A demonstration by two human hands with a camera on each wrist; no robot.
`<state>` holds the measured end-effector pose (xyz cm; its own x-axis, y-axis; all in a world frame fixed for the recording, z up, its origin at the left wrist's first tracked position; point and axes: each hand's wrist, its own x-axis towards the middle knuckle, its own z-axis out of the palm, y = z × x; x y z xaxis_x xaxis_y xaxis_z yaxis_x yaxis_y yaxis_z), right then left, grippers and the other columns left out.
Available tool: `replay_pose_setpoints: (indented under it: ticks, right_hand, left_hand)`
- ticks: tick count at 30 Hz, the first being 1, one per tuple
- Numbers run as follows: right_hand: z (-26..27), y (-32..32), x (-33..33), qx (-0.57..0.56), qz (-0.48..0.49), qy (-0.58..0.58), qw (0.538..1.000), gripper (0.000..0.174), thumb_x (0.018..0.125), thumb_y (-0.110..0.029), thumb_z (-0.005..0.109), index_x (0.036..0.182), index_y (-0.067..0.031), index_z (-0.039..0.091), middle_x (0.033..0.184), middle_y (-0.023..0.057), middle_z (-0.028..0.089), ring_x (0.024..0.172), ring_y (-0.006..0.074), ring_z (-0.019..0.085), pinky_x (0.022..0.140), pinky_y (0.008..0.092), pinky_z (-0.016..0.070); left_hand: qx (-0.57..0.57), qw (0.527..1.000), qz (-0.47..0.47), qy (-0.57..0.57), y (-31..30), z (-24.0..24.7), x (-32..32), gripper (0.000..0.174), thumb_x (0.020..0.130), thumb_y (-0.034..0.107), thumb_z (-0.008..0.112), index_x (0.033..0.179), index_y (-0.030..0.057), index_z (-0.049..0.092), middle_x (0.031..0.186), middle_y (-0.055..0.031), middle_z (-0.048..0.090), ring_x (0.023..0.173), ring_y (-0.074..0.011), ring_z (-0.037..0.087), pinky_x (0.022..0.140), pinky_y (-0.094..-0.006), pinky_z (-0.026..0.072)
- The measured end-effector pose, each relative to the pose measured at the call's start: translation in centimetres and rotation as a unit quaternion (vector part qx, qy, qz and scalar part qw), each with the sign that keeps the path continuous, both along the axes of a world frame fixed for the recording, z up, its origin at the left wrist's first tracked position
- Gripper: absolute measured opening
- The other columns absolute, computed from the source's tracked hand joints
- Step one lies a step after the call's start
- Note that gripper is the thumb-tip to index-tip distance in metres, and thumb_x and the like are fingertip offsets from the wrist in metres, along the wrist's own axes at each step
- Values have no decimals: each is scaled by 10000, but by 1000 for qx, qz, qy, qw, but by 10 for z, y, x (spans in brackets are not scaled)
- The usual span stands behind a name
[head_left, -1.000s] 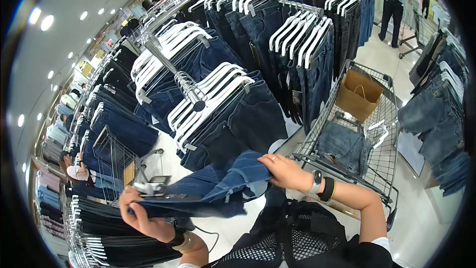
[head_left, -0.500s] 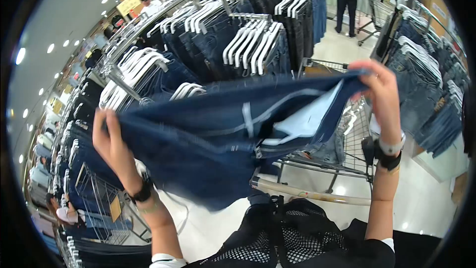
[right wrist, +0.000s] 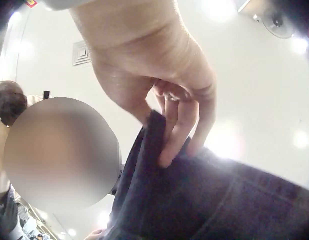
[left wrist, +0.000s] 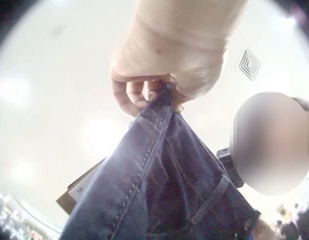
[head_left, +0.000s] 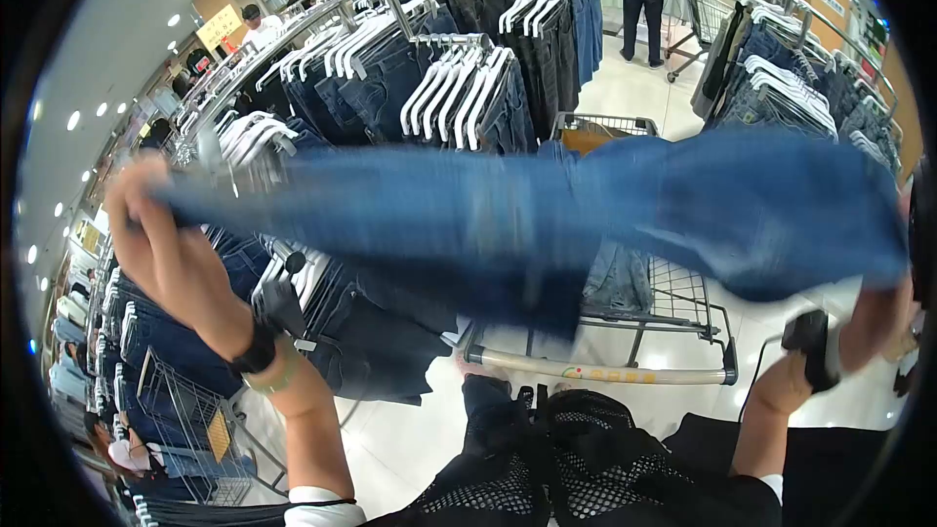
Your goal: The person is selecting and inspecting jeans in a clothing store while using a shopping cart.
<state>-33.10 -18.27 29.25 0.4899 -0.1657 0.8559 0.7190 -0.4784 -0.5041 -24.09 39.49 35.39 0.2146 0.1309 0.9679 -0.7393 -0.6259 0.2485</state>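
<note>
A pair of blue denim shorts (head_left: 547,205), blurred by motion, is stretched in the air between my hands in the head view. My left hand (head_left: 161,234) grips one end at the far left. In the left wrist view, its fingers curl over a stitched corner of the denim (left wrist: 159,150). At the far right, my right hand (head_left: 874,322) holds the other end, its fingers mostly hidden behind the cloth. The right wrist view shows my right thumb and fingers pinching the dark edge (right wrist: 154,135).
Beyond the cloth stands a shopping cart (head_left: 673,307) with denim (head_left: 620,278) and a brown paper bag (head_left: 583,140) in it. Racks of hanging jeans (head_left: 468,98) line the left and middle, with more denim (head_left: 781,98) on the right. Another person (head_left: 644,0) stands in the aisle.
Both hands have risen and spread apart, drawing the shorts out from a bunched shape to full width. The fly and white pocket lining seen earlier are now out of sight.
</note>
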Motion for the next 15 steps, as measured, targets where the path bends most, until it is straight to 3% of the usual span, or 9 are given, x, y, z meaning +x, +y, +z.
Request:
replay_pose_setpoints:
  ticks: [2,3,4,5,6,7,9,13,15]
  right_hand:
    - [-54,12,-42,29,45,-33,998,338,889,-265,533,1089,7,567,1056,224,582,987,331,585,926,458,442]
    - [-29,8,-66,-215,21,59,975,347,833,-364,643,1025,-77,620,932,172,585,829,245,589,814,439,458]
    - [-21,-20,-83,-305,176,139,925,349,773,-415,713,984,-142,664,773,93,554,696,188,544,740,413,442]
    - [-24,0,-92,-332,160,160,916,365,768,-410,723,982,-117,681,651,10,459,613,161,495,714,348,430]
    - [-26,-8,-86,-313,298,187,882,168,632,-186,750,785,-135,703,513,-60,413,447,107,400,665,364,433]
    - [-42,5,-95,-293,243,169,909,185,634,-223,770,782,-116,738,480,-55,475,419,72,436,650,301,458]
    - [-60,19,-96,-224,294,178,912,193,684,-235,773,757,-61,734,503,-26,538,431,55,490,661,254,511]
    - [-70,25,-89,-118,455,159,868,231,766,-182,763,803,41,713,515,33,542,441,93,519,731,309,579]
    - [-74,1,-85,-130,510,169,833,235,763,-173,766,834,44,708,527,48,549,454,102,532,736,318,580]
  left_hand:
    - [-5,996,-88,24,11,-47,-29,257,968,197,505,977,-52,569,925,-121,587,775,-170,537,722,-281,430]
    - [92,970,-223,11,18,-66,-34,302,917,294,574,858,-2,582,813,-85,501,689,-173,500,605,-295,362]
    - [186,916,-354,-4,27,-77,-41,369,865,391,644,740,47,595,701,-48,415,602,-175,463,488,-309,293]
    - [301,836,-453,64,50,-83,-56,327,830,355,695,732,49,633,695,-30,414,594,-164,476,483,-294,341]
    - [289,826,-477,85,44,-93,-70,318,825,330,704,716,38,644,690,-33,435,584,-166,490,485,-286,373]
    - [276,815,-499,107,33,-104,-85,309,820,305,714,700,26,655,684,-36,456,575,-167,505,487,-278,405]
    - [190,844,-460,200,22,-129,-114,285,799,263,738,699,4,675,625,-37,494,523,-172,518,480,-270,446]
    - [74,848,-448,272,7,-146,-126,267,814,205,731,726,-30,639,566,-60,470,516,-195,499,442,-289,445]
    - [107,768,-575,261,15,-145,-117,241,823,154,718,749,-56,627,534,-58,447,468,-193,475,424,-297,441]
